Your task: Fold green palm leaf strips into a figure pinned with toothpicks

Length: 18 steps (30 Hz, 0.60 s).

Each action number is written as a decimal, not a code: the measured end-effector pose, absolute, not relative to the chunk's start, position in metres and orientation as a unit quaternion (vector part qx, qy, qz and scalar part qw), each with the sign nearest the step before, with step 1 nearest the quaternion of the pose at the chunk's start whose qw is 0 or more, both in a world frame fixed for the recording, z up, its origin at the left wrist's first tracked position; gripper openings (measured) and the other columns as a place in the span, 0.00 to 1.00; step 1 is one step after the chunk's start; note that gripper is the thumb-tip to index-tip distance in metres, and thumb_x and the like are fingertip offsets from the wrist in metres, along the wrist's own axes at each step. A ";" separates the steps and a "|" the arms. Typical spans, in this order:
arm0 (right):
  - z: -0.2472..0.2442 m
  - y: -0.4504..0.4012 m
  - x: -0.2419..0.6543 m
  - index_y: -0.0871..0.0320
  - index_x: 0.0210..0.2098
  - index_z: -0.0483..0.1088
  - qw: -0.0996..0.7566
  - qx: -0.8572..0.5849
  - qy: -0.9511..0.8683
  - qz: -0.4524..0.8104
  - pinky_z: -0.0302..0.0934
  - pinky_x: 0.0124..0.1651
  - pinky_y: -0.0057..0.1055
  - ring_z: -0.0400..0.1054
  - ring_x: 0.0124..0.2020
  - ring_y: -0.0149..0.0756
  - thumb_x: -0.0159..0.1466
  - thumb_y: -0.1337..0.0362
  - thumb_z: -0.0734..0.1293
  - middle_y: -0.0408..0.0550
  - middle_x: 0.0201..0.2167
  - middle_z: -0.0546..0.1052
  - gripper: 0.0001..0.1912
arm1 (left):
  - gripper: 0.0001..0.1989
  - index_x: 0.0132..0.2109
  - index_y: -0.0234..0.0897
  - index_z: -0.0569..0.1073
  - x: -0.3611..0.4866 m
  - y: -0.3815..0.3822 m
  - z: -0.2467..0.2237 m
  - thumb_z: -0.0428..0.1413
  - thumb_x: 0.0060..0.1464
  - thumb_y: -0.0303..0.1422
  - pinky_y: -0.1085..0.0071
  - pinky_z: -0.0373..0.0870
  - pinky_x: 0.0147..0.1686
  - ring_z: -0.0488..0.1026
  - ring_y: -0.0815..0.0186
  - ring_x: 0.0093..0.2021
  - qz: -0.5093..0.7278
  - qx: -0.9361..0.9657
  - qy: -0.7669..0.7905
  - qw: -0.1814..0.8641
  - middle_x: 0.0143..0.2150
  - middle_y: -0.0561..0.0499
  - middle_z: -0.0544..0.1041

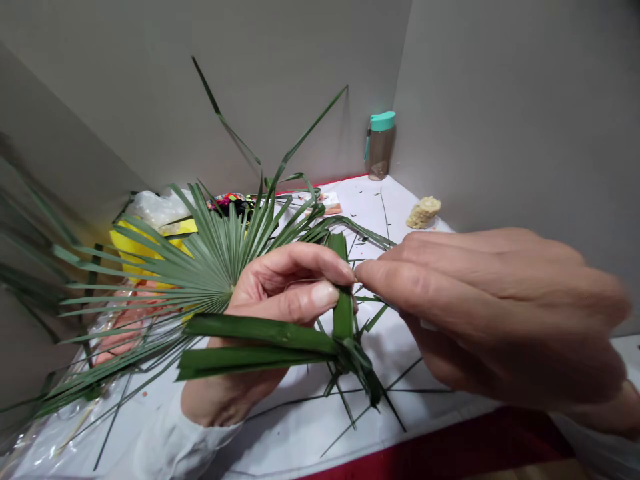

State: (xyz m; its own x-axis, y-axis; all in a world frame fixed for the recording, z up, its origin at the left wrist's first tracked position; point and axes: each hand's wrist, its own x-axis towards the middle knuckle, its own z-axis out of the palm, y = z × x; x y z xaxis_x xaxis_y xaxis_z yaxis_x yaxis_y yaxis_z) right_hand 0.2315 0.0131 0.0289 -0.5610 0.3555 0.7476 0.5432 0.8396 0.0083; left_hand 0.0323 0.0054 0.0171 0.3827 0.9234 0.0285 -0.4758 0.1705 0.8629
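Note:
My left hand [277,293] pinches an upright strip of a folded palm-leaf piece [345,317] between thumb and forefinger. Two broad green strips stick out leftward from the piece, and a knotted part with thin tails hangs at its lower right. At the strip's right edge, close to the left fingertips, my right hand [480,300] is closed in a pinch. Whatever lies between its fingertips is too small to make out. Behind the left hand spreads a large fan-shaped palm leaf [223,243], its long blades reaching left and up.
A bottle with a turquoise lid [383,121] stands in the back corner, with a beige lump [423,212] nearer on the white tabletop [400,363]. Yellow material [133,250] and a clear plastic bag [157,208] lie back left. Leaf scraps are scattered below the hands. Grey walls enclose the table.

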 end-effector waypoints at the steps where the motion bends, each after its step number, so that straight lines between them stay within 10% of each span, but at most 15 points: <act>1: 0.028 0.013 0.232 0.57 0.26 0.70 0.389 -0.252 -0.879 -0.112 0.54 0.29 0.32 0.60 0.24 0.30 0.65 0.79 0.58 0.41 0.22 0.69 0.17 | 0.04 0.35 0.38 0.84 0.033 0.006 0.016 0.68 0.53 0.25 0.83 0.71 0.32 0.71 0.75 0.31 0.484 0.423 0.265 0.719 0.32 0.54 0.78; 18: 0.026 0.013 0.240 0.57 0.40 0.73 0.394 -0.271 -0.878 0.011 0.66 0.37 0.25 0.70 0.28 0.27 0.70 0.72 0.65 0.38 0.33 0.79 0.06 | 0.15 0.44 0.39 0.83 0.046 0.006 0.022 0.68 0.50 0.21 0.82 0.72 0.29 0.68 0.76 0.23 0.545 0.438 0.278 0.659 0.25 0.58 0.75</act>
State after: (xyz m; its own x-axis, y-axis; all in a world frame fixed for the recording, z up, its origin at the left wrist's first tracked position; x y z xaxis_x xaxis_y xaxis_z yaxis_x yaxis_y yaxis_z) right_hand 0.2401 0.0127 0.0264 -0.5431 0.4849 0.6855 0.4675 0.8528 -0.2329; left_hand 0.0458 0.0064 0.0222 0.2518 0.9614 0.1112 -0.4743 0.0224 0.8801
